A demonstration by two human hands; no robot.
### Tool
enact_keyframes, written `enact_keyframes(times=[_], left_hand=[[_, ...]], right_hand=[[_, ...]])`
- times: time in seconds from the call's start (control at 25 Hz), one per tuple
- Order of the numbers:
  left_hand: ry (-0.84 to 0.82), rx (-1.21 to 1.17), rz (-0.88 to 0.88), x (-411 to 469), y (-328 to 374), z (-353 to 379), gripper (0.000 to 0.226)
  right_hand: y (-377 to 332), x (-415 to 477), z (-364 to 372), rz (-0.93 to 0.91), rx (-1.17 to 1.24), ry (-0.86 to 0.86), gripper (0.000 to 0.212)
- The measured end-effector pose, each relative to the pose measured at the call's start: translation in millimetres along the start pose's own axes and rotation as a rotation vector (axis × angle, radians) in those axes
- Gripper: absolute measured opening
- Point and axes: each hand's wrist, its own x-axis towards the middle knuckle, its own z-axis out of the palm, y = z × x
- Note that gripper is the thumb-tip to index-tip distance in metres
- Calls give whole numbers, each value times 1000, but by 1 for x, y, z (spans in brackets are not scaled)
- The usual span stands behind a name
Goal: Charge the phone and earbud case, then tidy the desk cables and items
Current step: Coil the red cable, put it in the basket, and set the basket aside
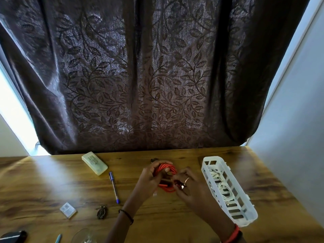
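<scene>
We classify this location as a home desk corner. Indicators: a leaf-patterned curtain (157, 76) covering a bright window at 12 o'clock, a wooden desk (43, 183) below it, a pen (114, 186) at 9 o'clock, and a white cable basket (249, 220) at 3 o'clock.

A dark curtain (157, 76) with a leaf pattern hung before me, down to the back edge of the wooden desk (43, 186); a pale wall (298, 120) stood on my right.

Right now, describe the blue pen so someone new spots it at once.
On the wooden desk, look just left of the left hand, which holds the orange cable coil. The pen lies there, nearer than the pale green case: slim, clear-barrelled, blue at both ends.
</scene>
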Motion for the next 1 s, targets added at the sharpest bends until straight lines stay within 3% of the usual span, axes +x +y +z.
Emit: enact_keyframes(times=[0.16, 0.24, 0.32, 0.4, 0.52, 0.6, 0.72, 0.84, 1.0], left_hand=[[126, -36, -25, 3, 5, 10, 18], [154, -31, -2, 1, 9, 17, 16], [186, -52, -8, -1, 10, 26, 15], [197, -109, -11, -2, 7, 36, 15], [193, -280, -109, -6, -2, 51, 14], [200, -310, -174, -10, -9, 62, 28], [147, -271, -224, -10, -17, 75, 29], [95, -197, -355, -3, -21, 88, 25], [-35, -153, -487, 9, -29, 117, 20]], right_hand=[[1, -14, 6, 3, -53, -18, 47], [-2, -17, 8, 79, -2, 107, 40], [-10, -16, 8, 219, 121, 278, 21], [-11, -16, 12, 351, 247, 411, 20], [-1, -17, 11, 571, 559, 490, 48], [8, -19, 0, 727, 809, 472, 43], [24, -27, -22, 798, 857, 398, 30], [46, -32, -45, 792, 779, 301, 29], [78, -30, -71, 750, 447, 139, 26]])
